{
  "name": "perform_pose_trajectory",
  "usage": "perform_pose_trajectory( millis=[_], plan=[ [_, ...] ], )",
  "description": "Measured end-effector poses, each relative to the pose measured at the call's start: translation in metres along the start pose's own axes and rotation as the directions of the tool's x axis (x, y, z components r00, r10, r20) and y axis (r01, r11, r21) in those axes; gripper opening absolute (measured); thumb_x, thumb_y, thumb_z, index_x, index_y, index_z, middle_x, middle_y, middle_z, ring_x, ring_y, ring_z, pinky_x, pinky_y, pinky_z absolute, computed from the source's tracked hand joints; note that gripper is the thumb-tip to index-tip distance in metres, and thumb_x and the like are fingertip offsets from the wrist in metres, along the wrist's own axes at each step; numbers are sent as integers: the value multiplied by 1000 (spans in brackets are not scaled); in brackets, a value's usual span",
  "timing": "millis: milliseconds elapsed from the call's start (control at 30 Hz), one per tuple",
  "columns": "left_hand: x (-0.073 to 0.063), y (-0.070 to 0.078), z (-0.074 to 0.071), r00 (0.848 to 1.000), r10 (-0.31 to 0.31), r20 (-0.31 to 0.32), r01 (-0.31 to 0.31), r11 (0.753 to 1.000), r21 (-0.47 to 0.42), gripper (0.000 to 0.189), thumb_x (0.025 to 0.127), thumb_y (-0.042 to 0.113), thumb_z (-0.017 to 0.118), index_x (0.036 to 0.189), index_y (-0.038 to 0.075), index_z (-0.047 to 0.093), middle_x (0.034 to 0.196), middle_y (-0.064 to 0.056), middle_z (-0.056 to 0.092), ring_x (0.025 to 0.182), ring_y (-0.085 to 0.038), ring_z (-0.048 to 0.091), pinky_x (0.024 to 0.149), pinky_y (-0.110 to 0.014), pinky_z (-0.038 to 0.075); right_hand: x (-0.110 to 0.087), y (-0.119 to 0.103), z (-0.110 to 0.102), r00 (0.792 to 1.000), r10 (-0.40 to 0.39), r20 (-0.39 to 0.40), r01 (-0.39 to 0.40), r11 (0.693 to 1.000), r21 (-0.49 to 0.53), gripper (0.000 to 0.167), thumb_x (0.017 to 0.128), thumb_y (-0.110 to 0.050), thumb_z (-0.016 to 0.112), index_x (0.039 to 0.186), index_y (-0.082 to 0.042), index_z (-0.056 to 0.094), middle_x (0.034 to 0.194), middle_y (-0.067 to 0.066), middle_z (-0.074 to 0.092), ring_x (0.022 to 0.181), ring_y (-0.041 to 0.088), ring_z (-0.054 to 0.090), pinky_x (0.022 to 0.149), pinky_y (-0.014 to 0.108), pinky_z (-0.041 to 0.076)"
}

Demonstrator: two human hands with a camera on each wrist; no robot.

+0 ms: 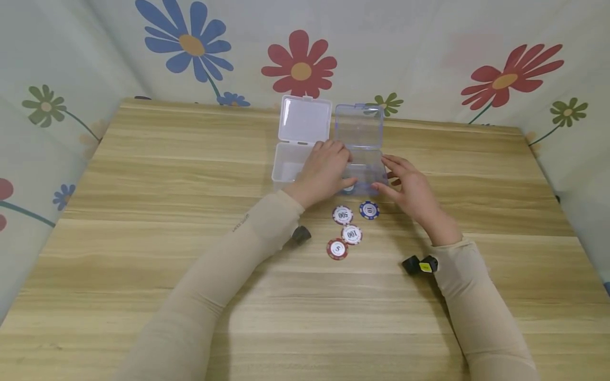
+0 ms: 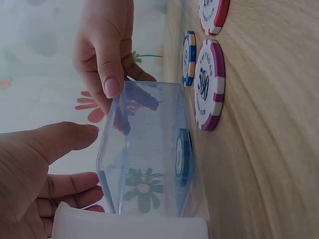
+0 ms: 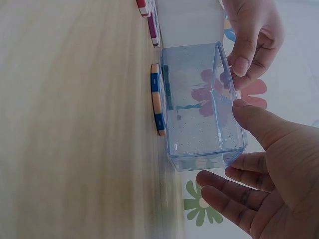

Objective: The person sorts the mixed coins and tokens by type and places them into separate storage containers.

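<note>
A clear bluish hinged box (image 1: 364,172) stands with its lid (image 1: 359,126) raised. My left hand (image 1: 324,172) is over its left side, fingers and thumb apart and relaxed. At the right front corner my right hand (image 1: 414,190) has its thumb at the rim and its fingers loosely extended along the right side. A teal-edged poker chip (image 2: 183,157) shows through the clear wall, at the box's bottom. Before the box lie a blue 10 chip (image 1: 369,210), a purple-edged 500 chip (image 1: 342,215), a 100 chip (image 1: 351,234) and a red 5 chip (image 1: 337,248).
A frosted white box (image 1: 288,161) stands directly left of the clear box, its lid (image 1: 305,119) raised. Both are near the back edge of the wooden table (image 1: 267,328). Behind hangs a flower-printed curtain (image 1: 405,58). Black wrist devices (image 1: 419,264) sit by the forearms.
</note>
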State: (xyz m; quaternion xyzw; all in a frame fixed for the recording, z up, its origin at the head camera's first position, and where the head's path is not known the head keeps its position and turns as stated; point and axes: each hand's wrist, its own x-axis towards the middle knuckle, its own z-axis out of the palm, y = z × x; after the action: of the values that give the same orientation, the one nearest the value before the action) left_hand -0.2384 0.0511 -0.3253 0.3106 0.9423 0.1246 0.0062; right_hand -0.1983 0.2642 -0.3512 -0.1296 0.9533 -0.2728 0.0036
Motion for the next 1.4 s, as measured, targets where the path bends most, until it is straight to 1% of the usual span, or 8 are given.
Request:
perform_pose_trajectory(
  millis=[400,533,667,767,867,967,1067,1400],
  plan=[
    [-15,0,-11,996,33,-80,-38,998,-55,42,88,39,68,114,7,63,116,-6,61,113,-23,52,100,-35,41,-2,1,0,1000,-1,-4,1,1000,3,62,91,-26,66,141,4,43,148,21,41,109,38,60,90,49,54],
    [-26,0,-13,990,83,-118,-89,995,-47,40,86,36,70,112,6,64,115,-7,62,111,-24,54,99,-35,43,-2,1,1,1000,9,0,-9,1000,-1,63,91,-27,66,141,3,43,148,20,41,110,37,60,90,49,54],
    [-38,2,-14,981,146,-126,-156,985,-72,37,86,32,70,111,6,64,114,-7,63,110,-24,56,100,-36,44,-2,1,0,1000,8,-5,-8,1000,7,63,91,-27,66,141,3,43,148,20,41,110,37,60,90,49,54],
    [-47,4,-14,976,189,-104,-200,973,-114,36,86,29,71,112,5,63,113,-8,65,110,-24,57,100,-35,45,-2,0,-1,1000,1,-7,-1,1000,13,62,91,-26,66,141,3,43,148,21,41,110,38,59,90,49,54],
    [-54,5,-12,971,234,-54,-240,961,-137,37,86,28,71,114,4,62,113,-8,65,110,-24,58,100,-34,46,-3,0,-2,1000,-3,-6,4,1000,18,62,91,-27,65,141,3,43,148,21,40,110,38,59,90,50,53],
    [-59,7,-8,967,256,10,-252,957,-146,38,88,29,69,116,5,61,114,-7,65,110,-22,58,100,-33,47,-3,1,-2,1000,-8,-10,8,1000,24,62,92,-26,65,141,4,43,148,21,40,110,39,59,90,50,53],
    [-62,7,-2,963,265,43,-257,956,-139,36,88,30,68,115,7,62,113,-5,65,107,-20,58,98,-32,47,-4,1,-2,1000,-10,-13,10,1000,27,62,91,-25,66,141,4,43,148,21,40,110,39,60,90,50,54],
    [-66,3,14,953,301,29,-296,947,-122,35,88,28,69,116,9,64,112,-5,64,101,-19,61,89,-30,51,-3,0,-1,1000,-2,-10,2,1000,13,63,91,-27,66,141,3,43,148,21,41,109,38,60,90,49,54]
  ],
)
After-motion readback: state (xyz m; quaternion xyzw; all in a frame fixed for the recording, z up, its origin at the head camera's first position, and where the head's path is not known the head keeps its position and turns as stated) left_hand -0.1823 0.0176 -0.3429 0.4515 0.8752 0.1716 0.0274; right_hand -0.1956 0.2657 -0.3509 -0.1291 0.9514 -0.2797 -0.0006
